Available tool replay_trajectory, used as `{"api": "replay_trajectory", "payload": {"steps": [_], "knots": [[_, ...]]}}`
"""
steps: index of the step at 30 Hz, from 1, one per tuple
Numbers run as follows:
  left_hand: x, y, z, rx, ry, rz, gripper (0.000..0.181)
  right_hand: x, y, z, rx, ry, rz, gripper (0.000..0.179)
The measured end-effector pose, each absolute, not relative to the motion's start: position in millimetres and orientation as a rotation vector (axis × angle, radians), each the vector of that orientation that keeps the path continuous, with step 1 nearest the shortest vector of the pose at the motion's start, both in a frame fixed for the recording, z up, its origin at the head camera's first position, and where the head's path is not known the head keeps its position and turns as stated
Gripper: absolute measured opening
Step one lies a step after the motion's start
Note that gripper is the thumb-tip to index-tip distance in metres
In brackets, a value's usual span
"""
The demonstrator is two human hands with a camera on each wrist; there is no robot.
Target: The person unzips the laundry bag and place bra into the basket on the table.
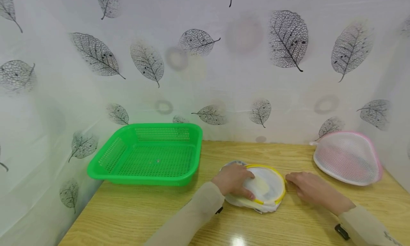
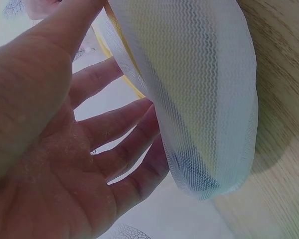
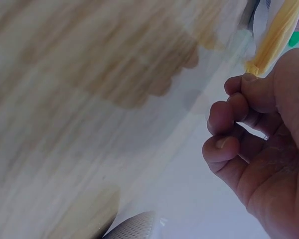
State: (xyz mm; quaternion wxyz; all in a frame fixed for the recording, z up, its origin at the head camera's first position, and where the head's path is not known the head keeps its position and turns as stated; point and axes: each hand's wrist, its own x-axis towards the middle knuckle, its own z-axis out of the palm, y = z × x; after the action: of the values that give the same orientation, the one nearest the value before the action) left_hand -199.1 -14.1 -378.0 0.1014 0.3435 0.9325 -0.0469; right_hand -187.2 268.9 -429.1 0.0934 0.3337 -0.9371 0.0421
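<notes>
A round white mesh laundry bag (image 1: 270, 180) with a yellow zipper edge lies on the table in the head view. Through its mesh, pale yellow and dark grey contents (image 2: 189, 107) show in the left wrist view. My left hand (image 1: 235, 180) holds the bag at its left side, thumb near the front of the yellow edge and the fingers spread along the rim. At the bag's right side, my right hand (image 1: 312, 189) pinches the end of the yellow zipper (image 3: 276, 42) between thumb and index finger, its other fingers curled.
A green plastic basket (image 1: 144, 182) with perforated walls stands to the left on the wooden table (image 1: 134, 217). Over at the right, a white mesh bag with pink trim (image 1: 349, 160) leans near the wall. A leaf-patterned curtain (image 1: 221, 82) hangs behind the table.
</notes>
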Motion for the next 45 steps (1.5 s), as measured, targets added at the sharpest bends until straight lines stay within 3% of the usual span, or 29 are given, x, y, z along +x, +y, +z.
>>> {"api": "replay_trajectory", "payload": {"steps": [25,33,39,45], "knots": [[-200,-12,-380,1.001,2.757,-0.152,0.065,-183,272,-430,0.969,-2.839,0.181,0.026],[-178,5,-363,0.958,2.860,-0.356,0.054,-184,263,-428,0.985,-2.778,0.304,0.023],[-174,22,-367,1.131,2.766,-0.166,0.082,-187,258,-426,0.952,-2.780,0.332,0.025],[-179,27,-378,1.031,2.668,-0.176,0.071,-187,257,-426,0.993,-2.781,0.311,0.028]]}}
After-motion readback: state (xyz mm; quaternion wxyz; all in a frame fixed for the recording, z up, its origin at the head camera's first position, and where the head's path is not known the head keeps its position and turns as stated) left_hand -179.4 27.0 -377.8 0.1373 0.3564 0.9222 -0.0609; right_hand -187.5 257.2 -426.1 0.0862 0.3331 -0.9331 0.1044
